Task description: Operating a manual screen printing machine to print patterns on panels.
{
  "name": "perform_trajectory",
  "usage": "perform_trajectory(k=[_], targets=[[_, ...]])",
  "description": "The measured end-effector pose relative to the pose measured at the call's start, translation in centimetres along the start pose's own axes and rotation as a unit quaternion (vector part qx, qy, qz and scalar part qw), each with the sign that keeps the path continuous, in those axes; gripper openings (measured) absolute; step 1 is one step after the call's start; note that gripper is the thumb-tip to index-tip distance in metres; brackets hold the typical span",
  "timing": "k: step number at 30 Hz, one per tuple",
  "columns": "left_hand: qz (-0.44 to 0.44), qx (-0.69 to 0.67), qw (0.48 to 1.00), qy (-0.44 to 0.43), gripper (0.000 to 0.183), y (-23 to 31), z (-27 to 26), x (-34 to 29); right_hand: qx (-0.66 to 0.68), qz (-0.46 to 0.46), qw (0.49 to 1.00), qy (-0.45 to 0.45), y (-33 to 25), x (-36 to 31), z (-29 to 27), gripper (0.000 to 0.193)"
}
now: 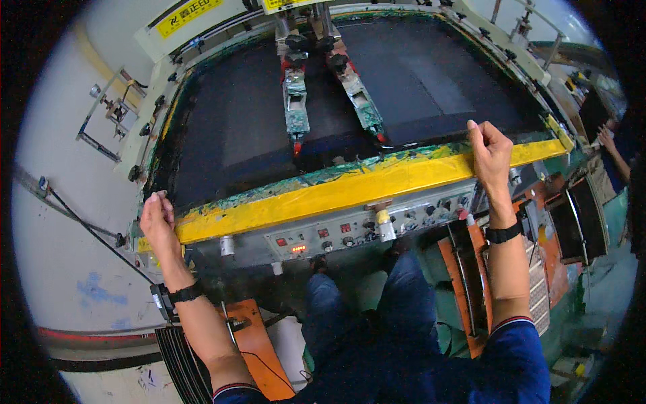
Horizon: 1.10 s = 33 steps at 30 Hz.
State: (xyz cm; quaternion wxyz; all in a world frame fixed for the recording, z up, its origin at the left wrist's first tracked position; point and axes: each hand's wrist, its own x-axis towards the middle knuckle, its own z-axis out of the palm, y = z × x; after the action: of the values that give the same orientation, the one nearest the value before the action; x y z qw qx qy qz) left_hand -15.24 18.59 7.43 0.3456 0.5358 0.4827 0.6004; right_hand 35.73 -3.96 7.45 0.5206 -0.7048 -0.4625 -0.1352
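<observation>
A wide screen-printing frame [303, 195], its front bar yellow and smeared with green ink, lies in front of me. Dark mesh [229, 128] fills it, with black ink along the near side. At the front left corner is my left hand [159, 222], its fingers curled and pinched together. Over the right part of the yellow bar, my right hand [492, 153] is closed, thumb against the bent fingers. What either hand holds, if anything, is too small or hidden to make out. Two ink-stained metal arms [296, 101] with red tips reach down over the mesh between my hands.
Below the bar runs a control panel [336, 236] with knobs, switches and a lit red display. Orange boards [259, 350] and dark racks stand beside my legs. Clamp knobs [145, 129] line the frame's sides. Another person's hand [607, 140] shows at the far right.
</observation>
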Motion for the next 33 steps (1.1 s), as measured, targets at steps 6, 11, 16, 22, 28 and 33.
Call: perform_trajectory(k=[6, 11, 16, 22, 28, 33], targets=[[-0.006, -0.003, 1.0, -0.003, 0.022, 0.0, -0.1, -0.1, -0.032, 0.004, 0.999, 0.005, -0.1, -0.2, 0.2, 0.035], [0.014, -0.007, 1.0, -0.006, 0.023, -0.1, -0.2, 0.0, -0.059, -0.025, 0.998, 0.016, -0.1, -0.4, 0.1, 0.035], [0.022, 0.011, 1.0, 0.0, 0.024, -0.2, -0.5, 0.0, -0.03, -0.038, 0.999, 0.02, 0.2, -0.6, 0.2, 0.035], [-0.014, -0.033, 0.999, -0.003, 0.024, -0.4, -0.7, 0.2, -0.046, -0.034, 0.998, 0.014, 0.3, -1.0, 0.2, 0.035], [0.007, -0.037, 0.999, -0.011, 0.023, -0.7, -0.9, 0.3, -0.025, -0.032, 0.999, 0.016, 0.2, -1.1, 0.4, 0.036], [0.013, -0.038, 0.999, -0.015, 0.023, -1.0, -1.0, 0.4, -0.031, -0.032, 0.999, 0.018, 0.0, -1.2, 0.3, 0.035]])
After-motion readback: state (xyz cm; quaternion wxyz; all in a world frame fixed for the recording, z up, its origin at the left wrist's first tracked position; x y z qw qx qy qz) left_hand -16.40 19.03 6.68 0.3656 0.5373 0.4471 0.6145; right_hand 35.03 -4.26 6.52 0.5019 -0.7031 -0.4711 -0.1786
